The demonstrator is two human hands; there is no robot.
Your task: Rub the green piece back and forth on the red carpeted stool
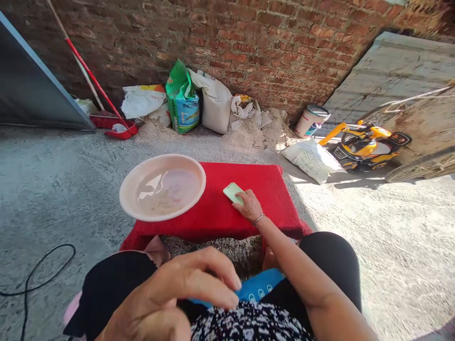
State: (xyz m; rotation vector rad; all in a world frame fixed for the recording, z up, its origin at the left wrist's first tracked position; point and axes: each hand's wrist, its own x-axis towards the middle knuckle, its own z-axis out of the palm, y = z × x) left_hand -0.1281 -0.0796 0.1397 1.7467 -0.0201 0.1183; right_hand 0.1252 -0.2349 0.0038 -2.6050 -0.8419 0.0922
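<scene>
Right of the basin [133, 201], our right hand [249, 205] touches the pale-green phone case [232, 190] with bent fingers, grip unclear; our left hand [156, 293], half-curled, seems empty. Likely light, stiff, slick: we'd pinch its long edges.

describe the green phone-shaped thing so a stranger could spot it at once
In front of the brick wall stands a low red-covered table. Right of the wide basin, the person's right hand touches the phone-shaped thing. It is small, flat and pale green, unlike the big, round, pinkish basin.
</scene>
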